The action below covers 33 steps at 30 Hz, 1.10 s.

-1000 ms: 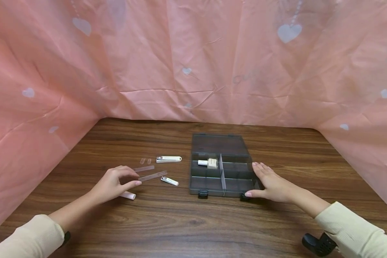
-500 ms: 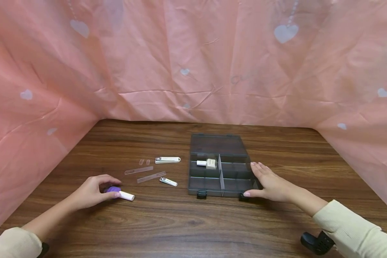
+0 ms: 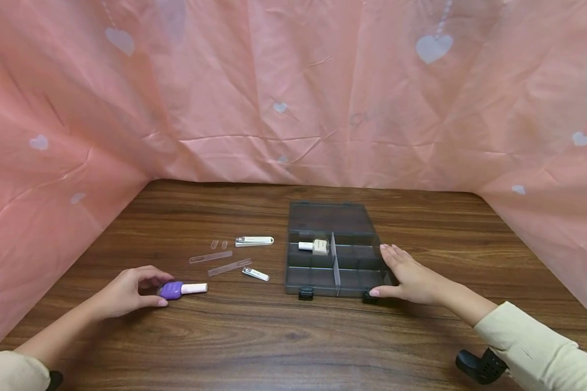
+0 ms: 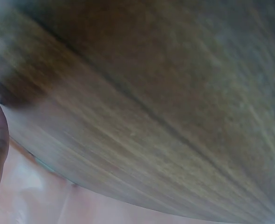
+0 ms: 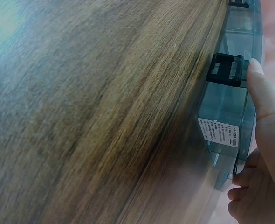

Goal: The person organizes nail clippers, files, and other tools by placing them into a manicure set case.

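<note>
In the head view my left hand (image 3: 129, 293) is at the left, thumb and fingers on either side of the base of a purple nail polish bottle (image 3: 171, 290) with a white cap. The bottle lies sideways, its cap pointing right. Only a few fingers of that hand show at the left wrist view's edge. My right hand (image 3: 411, 277) rests against the right side of a dark see-through compartment box (image 3: 313, 291), thumb at the front right latch (image 5: 225, 70), fingers extended along the side. A cream nail polish bottle (image 3: 320, 247) lies in the box's back left compartment.
The box lid (image 3: 330, 217) lies open toward the back. Between box and left hand are a large nail clipper (image 3: 254, 241), a small nail clipper (image 3: 256, 273), two clear strips (image 3: 230, 266) and two small clear pieces (image 3: 224, 245). Pink curtain (image 3: 323, 108) surrounds the wooden table.
My left hand drew back left from beside the clear strips to the purple nail polish bottle. The bottle has turned, its cap swinging slightly away from me. My right hand stays at the box.
</note>
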Motion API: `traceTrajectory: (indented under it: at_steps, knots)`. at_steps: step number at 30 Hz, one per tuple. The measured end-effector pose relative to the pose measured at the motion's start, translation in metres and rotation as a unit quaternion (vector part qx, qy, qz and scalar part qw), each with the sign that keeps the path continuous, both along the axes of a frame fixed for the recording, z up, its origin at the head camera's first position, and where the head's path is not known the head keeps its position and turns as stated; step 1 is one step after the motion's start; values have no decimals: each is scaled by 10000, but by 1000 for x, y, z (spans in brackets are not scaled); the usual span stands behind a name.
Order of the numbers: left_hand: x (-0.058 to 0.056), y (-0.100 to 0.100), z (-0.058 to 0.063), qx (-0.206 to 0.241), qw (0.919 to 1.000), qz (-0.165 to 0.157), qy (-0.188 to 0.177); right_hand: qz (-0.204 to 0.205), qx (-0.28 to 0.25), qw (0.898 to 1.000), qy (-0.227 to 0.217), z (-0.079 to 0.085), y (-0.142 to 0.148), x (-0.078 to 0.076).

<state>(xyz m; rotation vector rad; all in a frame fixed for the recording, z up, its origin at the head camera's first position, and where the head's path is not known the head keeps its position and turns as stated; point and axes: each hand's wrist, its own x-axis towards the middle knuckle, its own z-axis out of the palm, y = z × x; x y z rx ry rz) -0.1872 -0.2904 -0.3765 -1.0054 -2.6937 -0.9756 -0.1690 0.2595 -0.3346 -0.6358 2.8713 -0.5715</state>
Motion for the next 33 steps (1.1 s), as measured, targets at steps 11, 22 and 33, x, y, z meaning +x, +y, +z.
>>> traceTrajectory:
  at_steps: [11, 22, 33]
  knots:
    - [-5, -1, 1, -353, 9991, 213, -40, -3, 42, 10000, 43, -2, 0, 0]
    - [-2, 4, 7, -423, 9968, 483, -482, -5, 12, 10000, 20, -1, 0, -1]
    - [-4, 12, 16, -438, 9944, 902, -337, -3, 30, 10000, 17, -1, 0, -1]
